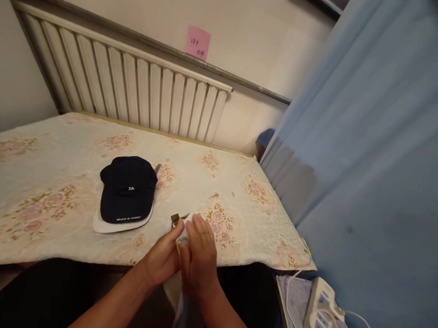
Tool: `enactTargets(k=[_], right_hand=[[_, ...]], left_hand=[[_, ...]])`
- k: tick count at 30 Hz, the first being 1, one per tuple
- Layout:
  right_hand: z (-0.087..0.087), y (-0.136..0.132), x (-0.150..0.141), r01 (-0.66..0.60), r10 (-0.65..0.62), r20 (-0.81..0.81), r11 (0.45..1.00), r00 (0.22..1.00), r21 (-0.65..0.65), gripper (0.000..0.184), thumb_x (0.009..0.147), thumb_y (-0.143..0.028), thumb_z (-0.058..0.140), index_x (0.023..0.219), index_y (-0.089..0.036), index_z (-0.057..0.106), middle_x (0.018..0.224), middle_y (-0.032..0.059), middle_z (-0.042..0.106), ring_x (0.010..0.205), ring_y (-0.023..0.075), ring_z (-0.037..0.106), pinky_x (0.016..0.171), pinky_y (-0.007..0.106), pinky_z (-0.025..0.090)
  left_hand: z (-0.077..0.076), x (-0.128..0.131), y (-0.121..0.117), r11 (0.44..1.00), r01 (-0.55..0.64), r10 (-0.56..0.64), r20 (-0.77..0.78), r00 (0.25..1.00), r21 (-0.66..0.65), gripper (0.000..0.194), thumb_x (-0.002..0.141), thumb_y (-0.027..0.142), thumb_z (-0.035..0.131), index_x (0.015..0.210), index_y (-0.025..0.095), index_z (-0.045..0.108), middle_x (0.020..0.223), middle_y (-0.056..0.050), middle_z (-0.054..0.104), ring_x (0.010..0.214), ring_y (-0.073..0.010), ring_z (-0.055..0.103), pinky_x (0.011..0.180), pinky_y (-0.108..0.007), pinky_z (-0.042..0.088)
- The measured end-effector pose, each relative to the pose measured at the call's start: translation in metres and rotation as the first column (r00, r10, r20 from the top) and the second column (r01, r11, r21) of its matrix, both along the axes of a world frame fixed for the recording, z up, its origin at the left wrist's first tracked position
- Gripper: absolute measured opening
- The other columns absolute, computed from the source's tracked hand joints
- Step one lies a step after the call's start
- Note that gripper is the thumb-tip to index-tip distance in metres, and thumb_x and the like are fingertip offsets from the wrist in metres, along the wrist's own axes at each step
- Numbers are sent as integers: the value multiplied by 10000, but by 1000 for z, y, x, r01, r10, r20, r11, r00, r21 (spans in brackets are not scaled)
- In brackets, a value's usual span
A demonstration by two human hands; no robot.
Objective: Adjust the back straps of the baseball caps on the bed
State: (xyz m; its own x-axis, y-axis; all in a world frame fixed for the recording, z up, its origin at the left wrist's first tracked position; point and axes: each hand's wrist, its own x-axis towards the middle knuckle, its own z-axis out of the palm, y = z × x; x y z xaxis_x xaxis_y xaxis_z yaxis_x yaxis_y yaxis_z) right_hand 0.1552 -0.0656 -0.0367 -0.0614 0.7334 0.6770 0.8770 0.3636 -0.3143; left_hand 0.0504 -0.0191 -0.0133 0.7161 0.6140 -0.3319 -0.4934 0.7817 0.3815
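Note:
My left hand [166, 254] is closed on a light-coloured cloth piece [177, 300], which looks like a cap. Its thumb presses near the top edge, where a dark metal buckle [175, 218] and an oval brass ring [181, 241] show. From the other side, my right hand [200, 254] lies against the same cloth with its fingers together, gripping it. Much of the cloth is hidden behind both hands, and its lower part hangs past the bed edge. A black cap [127, 189] with white lettering sits to the left, over a white brim [109, 227].
The caps lie on a bed with a floral cover [190, 175]. A white radiator [136, 85] stands along the wall behind, with a pink note [197, 42] above. A blue curtain [353, 175] hangs at right. A power strip [320, 308] with white cables sits lower right.

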Motion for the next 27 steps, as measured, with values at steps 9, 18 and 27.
enactTargets(k=[9, 18, 27], right_hand=[[-3, 9, 5, 8, -9, -14, 999, 1000, -45, 418, 923, -263, 435, 1310, -108, 457, 1365, 151, 518, 1357, 241, 370, 1110, 520, 317], [-13, -1, 6, 15, -19, -28, 991, 999, -132, 431, 921, -249, 438, 1335, -132, 435, 1432, 155, 439, 1385, 239, 320, 1102, 521, 335], [-2, -9, -9, -112, 113, 37, 993, 993, -33, 479, 924, -276, 412, 1375, -118, 373, 1464, 160, 390, 1407, 250, 270, 1118, 513, 318]], left_hand=[[0, -5, 1, 999, -17, 15, 50, 999, 37, 469, 919, 391, 478, 1304, 125, 510, 1025, -119, 713, 985, -235, 668, 934, -342, 472], [-3, 0, 7, 997, -73, 71, 60, 996, 34, 353, 924, 320, 479, 1166, 94, 601, 947, -136, 716, 902, -234, 688, 843, -340, 530], [-1, -3, 7, 966, -257, 254, -93, 963, -21, 97, 843, 143, 586, 866, 156, 679, 830, -36, 712, 760, -151, 690, 726, -246, 558]])
